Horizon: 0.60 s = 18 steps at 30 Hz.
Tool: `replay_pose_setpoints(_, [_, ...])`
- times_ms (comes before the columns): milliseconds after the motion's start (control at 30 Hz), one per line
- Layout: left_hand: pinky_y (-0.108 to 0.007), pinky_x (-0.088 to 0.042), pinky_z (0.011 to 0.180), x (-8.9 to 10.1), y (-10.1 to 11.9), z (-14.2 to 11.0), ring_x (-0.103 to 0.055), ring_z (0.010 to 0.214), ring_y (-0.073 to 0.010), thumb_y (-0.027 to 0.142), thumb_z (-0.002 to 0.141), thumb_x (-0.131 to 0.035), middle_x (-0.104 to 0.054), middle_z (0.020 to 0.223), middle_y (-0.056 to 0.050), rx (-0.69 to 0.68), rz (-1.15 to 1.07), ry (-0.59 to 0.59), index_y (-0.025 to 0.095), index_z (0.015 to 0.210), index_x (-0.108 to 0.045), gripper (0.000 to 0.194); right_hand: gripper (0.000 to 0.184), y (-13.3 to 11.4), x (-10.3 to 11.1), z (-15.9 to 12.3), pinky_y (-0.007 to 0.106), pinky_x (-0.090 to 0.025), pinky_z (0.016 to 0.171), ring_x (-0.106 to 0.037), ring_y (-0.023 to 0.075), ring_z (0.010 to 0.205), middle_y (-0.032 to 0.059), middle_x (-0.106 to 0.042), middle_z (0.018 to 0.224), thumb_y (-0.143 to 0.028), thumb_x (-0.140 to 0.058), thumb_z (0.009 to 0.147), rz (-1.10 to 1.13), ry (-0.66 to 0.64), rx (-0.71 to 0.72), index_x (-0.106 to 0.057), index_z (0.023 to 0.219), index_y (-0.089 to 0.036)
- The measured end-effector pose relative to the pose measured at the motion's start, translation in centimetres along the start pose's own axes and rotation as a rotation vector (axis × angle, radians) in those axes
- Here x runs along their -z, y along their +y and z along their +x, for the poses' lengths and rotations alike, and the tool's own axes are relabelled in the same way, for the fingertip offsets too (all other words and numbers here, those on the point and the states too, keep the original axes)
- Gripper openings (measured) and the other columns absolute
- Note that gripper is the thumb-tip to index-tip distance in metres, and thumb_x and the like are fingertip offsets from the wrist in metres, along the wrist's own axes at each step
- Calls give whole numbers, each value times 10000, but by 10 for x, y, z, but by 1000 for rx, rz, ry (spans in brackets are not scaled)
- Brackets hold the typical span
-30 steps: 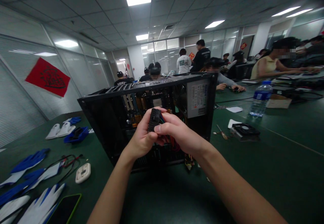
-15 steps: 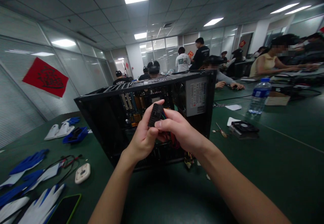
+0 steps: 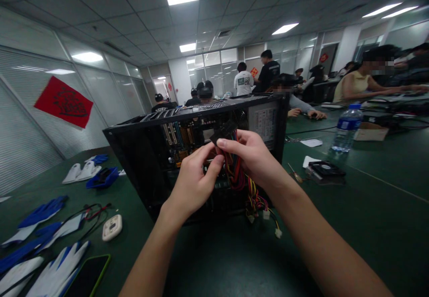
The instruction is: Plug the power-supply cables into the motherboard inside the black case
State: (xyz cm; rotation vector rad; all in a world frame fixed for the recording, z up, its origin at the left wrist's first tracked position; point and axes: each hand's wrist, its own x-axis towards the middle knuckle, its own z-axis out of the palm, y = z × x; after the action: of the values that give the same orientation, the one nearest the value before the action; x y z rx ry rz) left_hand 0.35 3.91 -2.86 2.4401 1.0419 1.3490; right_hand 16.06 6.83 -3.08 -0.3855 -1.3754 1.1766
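Risk: plug (image 3: 224, 132) could slip or twist out of the pinch; cause would be the wires (image 3: 237, 177) pulling on it from 5 o'clock, since the hold is just thumb and fingers. Second risk: loose leads (image 3: 252, 189), also toward 5, could catch the case (image 3: 134, 167) edge and tug the bundle.

Grip: right hand (image 3: 259, 156), at plug's 4 o'clock, pinches the plug, thumb on camera side. Left hand (image 3: 194, 176), at 7, has thumb and fingertips half curled by plug's lower end; can't tell if it's holding anything.

Plug is in front of the case opening, PSU (image 3: 263, 125) at its 3. Long axis runs 8 to 2, wires leave toward 5; mating face direction unclear
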Motion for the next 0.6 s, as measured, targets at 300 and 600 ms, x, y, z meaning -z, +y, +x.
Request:
replay_pose_setpoints(300, [-240, -460, 669, 2, 5, -2, -637, 703, -138, 355, 977, -521, -730, 819, -21, 91, 146, 50, 163, 916, -728, 289, 315, 9, -9, 4, 240, -399, 563, -500, 109, 609, -16, -594, 661, -414, -796, 729, -109, 170, 46, -622, 684, -156])
replay_pose_setpoints(600, [-229, -327, 562, -6, 2, -2, -468, 578, -91, 364, 982, -488, -555, 626, 33, 174, 16, 13, 150, 715, -618, 367, 308, 21, -20, 6, 238, -426, 600, -514, 105, 621, -13, -607, 685, -402, -810, 700, 74, 202, 4, -629, 707, -153])
